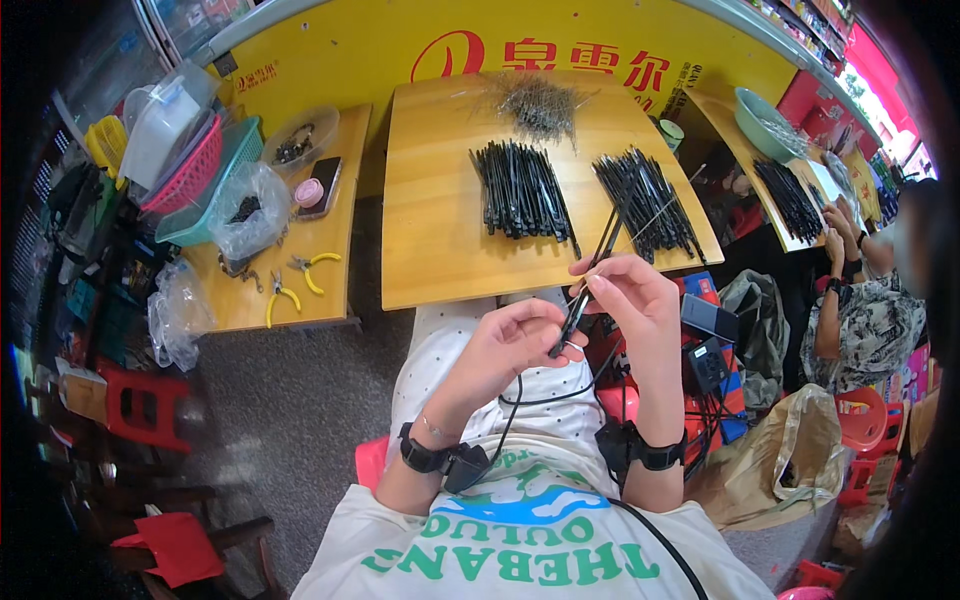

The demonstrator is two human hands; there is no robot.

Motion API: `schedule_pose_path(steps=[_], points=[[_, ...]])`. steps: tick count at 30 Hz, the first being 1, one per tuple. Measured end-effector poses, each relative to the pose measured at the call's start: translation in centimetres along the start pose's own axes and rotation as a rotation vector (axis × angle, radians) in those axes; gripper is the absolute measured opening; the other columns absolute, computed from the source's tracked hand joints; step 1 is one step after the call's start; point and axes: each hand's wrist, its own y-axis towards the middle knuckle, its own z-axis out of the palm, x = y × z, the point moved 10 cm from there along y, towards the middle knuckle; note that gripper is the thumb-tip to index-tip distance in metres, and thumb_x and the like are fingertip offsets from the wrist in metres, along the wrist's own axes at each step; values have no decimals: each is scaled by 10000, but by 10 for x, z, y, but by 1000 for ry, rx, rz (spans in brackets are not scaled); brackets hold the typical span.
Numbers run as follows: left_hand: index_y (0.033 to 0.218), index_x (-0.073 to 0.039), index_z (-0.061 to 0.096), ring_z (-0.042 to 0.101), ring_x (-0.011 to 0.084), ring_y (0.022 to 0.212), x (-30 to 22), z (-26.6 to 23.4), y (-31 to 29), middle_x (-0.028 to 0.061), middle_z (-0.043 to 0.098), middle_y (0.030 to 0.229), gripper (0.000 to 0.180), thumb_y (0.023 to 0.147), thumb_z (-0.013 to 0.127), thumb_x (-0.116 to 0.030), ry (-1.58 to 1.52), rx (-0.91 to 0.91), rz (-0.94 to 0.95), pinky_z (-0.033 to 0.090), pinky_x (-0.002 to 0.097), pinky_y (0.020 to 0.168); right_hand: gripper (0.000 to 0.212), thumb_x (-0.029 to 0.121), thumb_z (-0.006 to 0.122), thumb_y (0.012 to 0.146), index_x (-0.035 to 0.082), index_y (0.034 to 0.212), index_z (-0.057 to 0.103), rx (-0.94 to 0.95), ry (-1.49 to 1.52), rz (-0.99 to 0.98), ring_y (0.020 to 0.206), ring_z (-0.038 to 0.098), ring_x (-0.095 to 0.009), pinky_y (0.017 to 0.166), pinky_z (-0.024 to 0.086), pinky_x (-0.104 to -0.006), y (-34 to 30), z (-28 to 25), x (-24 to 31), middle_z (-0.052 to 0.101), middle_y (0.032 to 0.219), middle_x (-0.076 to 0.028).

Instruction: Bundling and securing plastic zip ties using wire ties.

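Note:
Over my lap, my left hand (pixel 525 335) is closed on the lower end of some slim black strips (pixel 577 318). My right hand (pixel 635 295) pinches the same strips higher up, between thumb and fingers. Their upper ends slant away toward the table. How many strips I hold is hard to make out, and my fingers cover part of them. On the wooden table (pixel 430 270) before me, a bundle of black strips (pixel 515 190) lies left of another bundle of black strips (pixel 665 205). A heap of thin metal wires (pixel 540 108) rests at the far edge.
A side table (pixel 325 250) on the left bears yellow-handled pliers (pixel 282 298), a phone (pixel 330 172), a clear bag (pixel 250 205) and stacked baskets (pixel 185 175). At right, another person (pixel 860 320) sits by a table with black strips (pixel 787 195) and a green basin (pixel 765 120). Cables hang near my lap.

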Motion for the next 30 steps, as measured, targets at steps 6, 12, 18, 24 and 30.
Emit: schedule_pose_path(steps=[6, 12, 18, 24, 30], points=[[1140, 20, 550, 643, 157, 851, -8, -14, 2, 104, 645, 982, 316, 852, 657, -57, 42, -32, 171, 509, 237, 733, 92, -12, 558, 885, -50, 966, 579, -12, -37, -152, 1001, 577, -176, 826, 484, -281, 0, 2, 11, 568, 1156, -148], [1089, 35, 603, 628, 108, 847, -24, -34, -1, 55, 645, 926, 321, 802, 719, -45, 469, -295, 309, 503, 213, 741, 72, -54, 541, 873, -47, 945, 551, 54, 101, -146, 1050, 540, -184, 856, 488, -308, -4, 11, 13, 512, 1128, -138], [1007, 26, 628, 625, 101, 839, -32, -27, -7, 48, 646, 926, 234, 802, 718, -42, 648, -373, 331, 510, 221, 751, 85, -73, 554, 847, -52, 929, 544, 73, -87, -280, 1050, 537, -194, 866, 492, -302, -6, 30, 21, 505, 1105, -130], [1023, 42, 603, 639, 122, 868, -32, -30, -6, 66, 654, 930, 246, 808, 702, -20, 587, -397, 353, 517, 238, 776, 68, -34, 571, 850, -49, 911, 545, -20, -270, -295, 1029, 557, -206, 867, 495, -317, -7, 29, 22, 514, 1102, -132], [980, 50, 592, 663, 152, 870, -36, -29, -5, 102, 680, 896, 198, 803, 677, 24, 589, -367, 390, 525, 262, 801, 92, 22, 579, 858, -59, 896, 555, -105, -514, -167, 973, 598, -202, 828, 502, -311, -2, 9, 4, 570, 1016, -143]])
